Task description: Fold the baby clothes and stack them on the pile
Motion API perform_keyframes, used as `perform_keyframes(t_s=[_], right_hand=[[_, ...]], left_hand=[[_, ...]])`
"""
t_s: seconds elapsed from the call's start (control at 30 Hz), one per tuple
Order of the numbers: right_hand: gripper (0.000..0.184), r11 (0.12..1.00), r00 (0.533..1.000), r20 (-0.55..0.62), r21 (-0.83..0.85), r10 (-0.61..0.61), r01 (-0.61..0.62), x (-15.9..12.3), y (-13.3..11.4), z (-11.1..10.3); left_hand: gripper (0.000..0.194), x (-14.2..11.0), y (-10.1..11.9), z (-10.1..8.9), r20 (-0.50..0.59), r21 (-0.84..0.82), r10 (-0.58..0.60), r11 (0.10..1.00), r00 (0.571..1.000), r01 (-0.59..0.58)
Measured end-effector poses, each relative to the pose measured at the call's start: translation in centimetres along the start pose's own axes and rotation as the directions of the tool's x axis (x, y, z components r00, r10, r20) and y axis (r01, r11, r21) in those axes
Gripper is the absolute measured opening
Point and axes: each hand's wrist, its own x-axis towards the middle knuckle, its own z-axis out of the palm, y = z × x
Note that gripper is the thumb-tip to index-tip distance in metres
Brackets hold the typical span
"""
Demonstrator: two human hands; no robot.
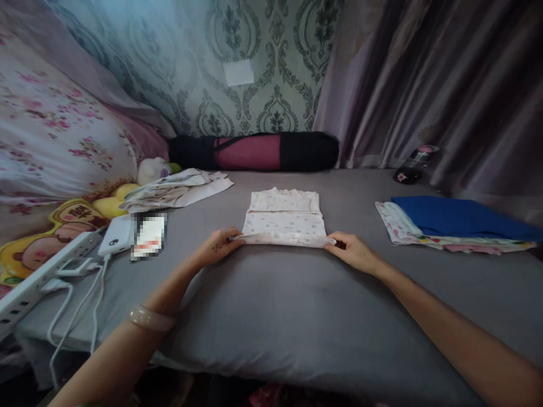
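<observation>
Forearms [449,319], left hand [218,247] and right hand [356,254] in pinches on near corners of patterned cloth [283,224].

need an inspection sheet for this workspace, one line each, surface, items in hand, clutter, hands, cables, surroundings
Surface: grey cover, wrinkled along its front edge.
Items in hand: pale printed cloth, partly folded.
Clutter: loose cloth pile and power strip at left; folded stack topped by blue cloth at right.
Hands: left hand and right hand pinch the near edge's two ends.
Cables: white cables hang over the front edge, left.
Surroundings: patterned wall, purple curtain.
</observation>
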Motion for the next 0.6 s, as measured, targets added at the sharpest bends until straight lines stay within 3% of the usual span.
perform_keyframes(t_s=[0.1,0.23,0.37,0.5,0.6], right_hand=[[0.029,0.999,0.995,-0.092,0.02,0.043,-0.042,0.9,0.5,0.0],[0.028,0.994,0.961,-0.269,-0.059,0.068,-0.087,3.2,1.5,0.2],[0.027,0.976,0.924,-0.361,-0.118,0.129,-0.183,6.2,2.1,0.4],[0.025,0.914,0.875,-0.421,-0.204,0.241,-0.35,9.0,2.0,0.9],[0.029,0.879,0.85,-0.455,-0.249,0.266,-0.408,10.6,1.7,1.3]], left_hand=[[0.036,1.3,-0.2,0.2,-0.099,-0.075,-0.107,0.992,0.989,0.1],[0.034,4.1,-0.8,0.7,-0.247,-0.188,-0.179,0.973,0.952,0.134],[0.026,7.3,-0.9,1.4,-0.382,-0.128,-0.235,0.971,0.894,0.201],[0.018,10.3,-0.9,2.2,-0.44,-0.092,-0.306,0.951,0.844,0.296],[0.013,12.0,-1.4,3.0,-0.489,-0.062,-0.296,0.95,0.821,0.306]])
